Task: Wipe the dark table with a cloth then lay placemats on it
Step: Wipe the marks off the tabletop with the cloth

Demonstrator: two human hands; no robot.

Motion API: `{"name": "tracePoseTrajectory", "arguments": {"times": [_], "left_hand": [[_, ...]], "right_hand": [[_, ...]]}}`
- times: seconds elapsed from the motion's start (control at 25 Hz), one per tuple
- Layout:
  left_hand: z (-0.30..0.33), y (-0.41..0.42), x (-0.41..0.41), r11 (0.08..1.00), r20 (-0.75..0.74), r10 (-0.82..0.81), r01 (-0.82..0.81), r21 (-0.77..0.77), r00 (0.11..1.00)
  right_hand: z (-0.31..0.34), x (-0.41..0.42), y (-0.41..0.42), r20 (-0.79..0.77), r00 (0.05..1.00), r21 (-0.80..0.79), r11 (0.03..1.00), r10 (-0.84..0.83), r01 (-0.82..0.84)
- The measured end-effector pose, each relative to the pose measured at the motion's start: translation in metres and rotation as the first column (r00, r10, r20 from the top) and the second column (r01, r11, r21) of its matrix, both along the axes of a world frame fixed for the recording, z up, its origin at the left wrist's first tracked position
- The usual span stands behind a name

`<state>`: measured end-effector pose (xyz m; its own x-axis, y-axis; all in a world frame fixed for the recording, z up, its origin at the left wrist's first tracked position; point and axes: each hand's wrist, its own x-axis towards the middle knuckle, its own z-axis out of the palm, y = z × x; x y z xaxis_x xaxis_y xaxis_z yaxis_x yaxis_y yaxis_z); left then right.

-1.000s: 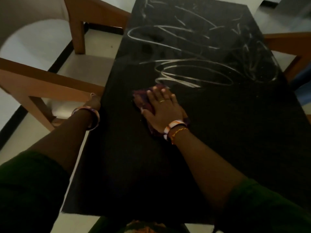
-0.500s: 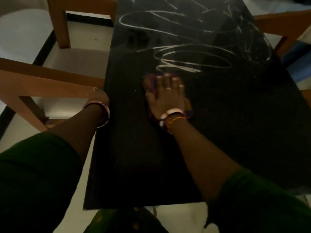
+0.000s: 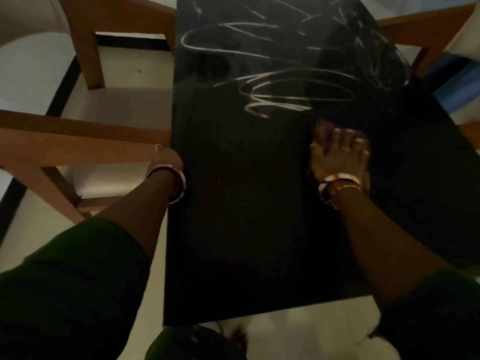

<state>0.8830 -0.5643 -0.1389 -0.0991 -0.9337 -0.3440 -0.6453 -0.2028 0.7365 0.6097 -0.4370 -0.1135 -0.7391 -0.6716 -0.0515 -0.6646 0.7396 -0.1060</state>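
The right hand [image 3: 337, 157] lay flat on a purple cloth [image 3: 323, 132], fingers spread and straight, pressing it onto the dark worktop [image 3: 246, 229] right of the middle, just below the nearest pale loops. A flat palm probably served to spread pressure across the cloth so it took up more of the marks at each pass. The cloth showed only at the fingertips and beside the thumb; the rest sat hidden beneath the palm.

The left hand [image 3: 168, 155] rested at the left edge of the worktop, likely bracing the body during the reach. Its fingers were out of sight past the edge, so I could not tell whether they gripped anything.

Pale scribbled streaks [image 3: 285, 81] covered the far half of the worktop, while the near half looked plain and dark, which suggested the wiping was roughly half done. No placemats were in view. A wooden chair [image 3: 78, 141] stood at the left side and another [image 3: 420, 27] at the far right.

The streaks formed loops, not letters, and no brand, label or readable writing showed anywhere.
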Motion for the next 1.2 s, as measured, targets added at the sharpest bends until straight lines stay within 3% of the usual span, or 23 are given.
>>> {"name": "tracePoseTrajectory", "arguments": {"times": [0.08, 0.16, 0.24, 0.32, 0.44, 0.56, 0.68, 0.8, 0.88, 0.96, 1.08, 1.2], "left_hand": [[0.006, 0.0, -0.009, 0.976, -0.048, 0.214, -0.211, 0.057, 0.976], [0.021, 0.003, -0.018, 0.935, -0.048, 0.323, -0.311, 0.168, 0.945], [0.026, 0.005, -0.022, 0.93, -0.044, 0.329, -0.315, 0.187, 0.943], [0.033, 0.007, -0.022, 0.921, -0.039, 0.332, -0.316, 0.228, 0.942], [0.036, 0.006, -0.02, 0.92, -0.019, 0.302, -0.286, 0.268, 0.953], [0.039, 0.003, -0.02, 0.929, 0.009, 0.255, -0.248, 0.275, 0.967], [0.035, -0.002, -0.017, 0.957, 0.061, 0.152, -0.162, 0.241, 0.986], [0.031, -0.002, -0.014, 0.963, 0.104, 0.099, -0.121, 0.239, 0.99], [0.03, -0.002, -0.012, 0.965, 0.125, 0.092, -0.119, 0.232, 0.988], [0.027, -0.002, -0.012, 0.97, 0.12, 0.121, -0.143, 0.195, 0.985], [0.027, -0.003, -0.013, 0.972, 0.138, 0.118, -0.143, 0.189, 0.983], [0.029, -0.004, -0.015, 0.965, 0.112, 0.11, -0.133, 0.226, 0.988]], "right_hand": [[-0.005, 0.059, -0.034, -0.029, 0.958, -0.039, 0.957, 0.286, -0.287], [-0.007, 0.134, -0.064, 0.07, 0.834, -0.043, 0.837, 0.547, -0.545], [-0.008, 0.145, -0.083, 0.085, 0.773, -0.053, 0.778, 0.629, -0.627], [-0.007, 0.099, -0.086, 0.03, 0.841, -0.083, 0.84, 0.54, -0.536], [0.0, 0.011, -0.06, 0.03, 0.97, -0.042, 0.97, 0.242, -0.241], [0.009, -0.014, -0.05, 0.059, 0.998, 0.052, 0.999, -0.002, -0.001], [0.001, 0.05, -0.086, -0.001, 0.978, -0.023, 0.977, 0.21, -0.21], [-0.008, 0.139, -0.124, 0.051, 0.858, -0.027, 0.859, 0.512, -0.511], [-0.007, 0.143, -0.132, 0.08, 0.805, 0.001, 0.807, 0.588, -0.59], [-0.005, 0.096, -0.122, 0.024, 0.848, -0.019, 0.849, 0.529, -0.529], [0.002, 0.01, -0.086, 0.021, 0.966, -0.011, 0.967, 0.256, -0.256], [0.007, -0.008, -0.08, 0.05, 0.997, 0.061, 0.996, 0.064, -0.067]]}}
